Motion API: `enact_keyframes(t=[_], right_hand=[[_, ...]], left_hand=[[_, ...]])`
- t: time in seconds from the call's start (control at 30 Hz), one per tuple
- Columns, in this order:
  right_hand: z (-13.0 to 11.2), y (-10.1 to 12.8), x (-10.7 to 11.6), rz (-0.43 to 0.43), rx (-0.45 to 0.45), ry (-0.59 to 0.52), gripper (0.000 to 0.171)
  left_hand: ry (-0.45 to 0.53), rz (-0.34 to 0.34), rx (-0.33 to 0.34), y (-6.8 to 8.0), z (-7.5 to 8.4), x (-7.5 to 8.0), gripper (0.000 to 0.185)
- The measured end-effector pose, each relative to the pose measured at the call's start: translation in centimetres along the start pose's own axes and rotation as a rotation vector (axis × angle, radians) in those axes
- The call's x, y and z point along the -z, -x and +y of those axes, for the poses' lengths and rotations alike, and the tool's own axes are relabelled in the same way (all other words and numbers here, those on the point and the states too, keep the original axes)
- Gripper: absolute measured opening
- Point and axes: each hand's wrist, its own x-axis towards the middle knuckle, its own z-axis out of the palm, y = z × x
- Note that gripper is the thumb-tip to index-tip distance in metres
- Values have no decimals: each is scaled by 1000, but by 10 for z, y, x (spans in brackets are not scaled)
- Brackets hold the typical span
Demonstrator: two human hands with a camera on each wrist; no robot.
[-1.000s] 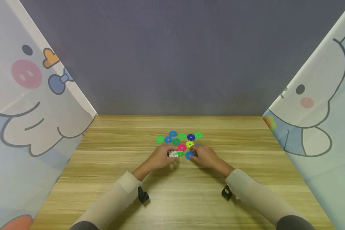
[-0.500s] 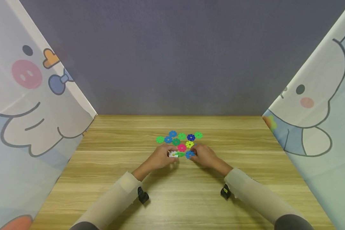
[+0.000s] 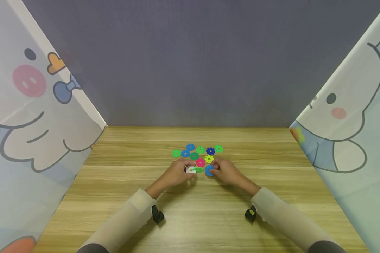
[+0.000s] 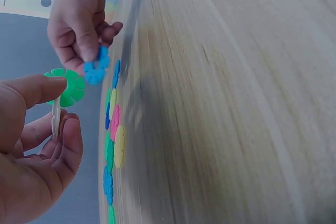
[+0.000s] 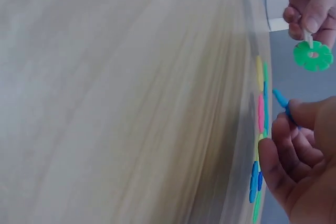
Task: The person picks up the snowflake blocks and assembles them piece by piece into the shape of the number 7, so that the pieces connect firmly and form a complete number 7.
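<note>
Wooden table (image 3: pixel 120 196) fills my view, with a grey wall behind and cartoon curtains at both sides. I see flat plastic flower pieces (image 3: pixel 197 154) lying in a bunch on the wood. My left hand (image 3: pixel 177 174) pinches a white piece (image 4: pixel 55 121) with a green piece (image 4: pixel 67 86) stuck on it, held just above the table. My right hand (image 3: pixel 226 171) pinches a blue piece (image 4: pixel 96 66) close beside the green one, not touching it yet. I think I am at the joining step. Next I would need to line up the little slots and push the blue piece onto the green one, slowly and straight.
</note>
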Motion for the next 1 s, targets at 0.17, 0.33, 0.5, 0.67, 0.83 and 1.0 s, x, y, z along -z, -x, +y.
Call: enact_keyframes(t=[0.17, 0.33, 0.5, 0.67, 0.83, 1.0], right_hand=[[-2, 4, 4, -75, 16, -172, 18], [-3, 6, 5, -114, -23, -285, 18], [-1, 7, 4, -128, -53, -367, 20], [0, 7, 6, -139, -67, -446, 22], [-2, 6, 7, -162, -60, -469, 24], [-3, 7, 7, -171, -63, -474, 27]], left_hand=[[10, -4, 4, -1, -1, 0, 37], [3, 1, 1, -2, -2, -1, 35], [-3, 3, 3, -2, -4, -1, 37], [-11, 13, -2, -3, -4, -2, 39], [-14, 19, -21, -4, -4, -4, 39], [-41, 19, -58, -5, -3, -4, 40]])
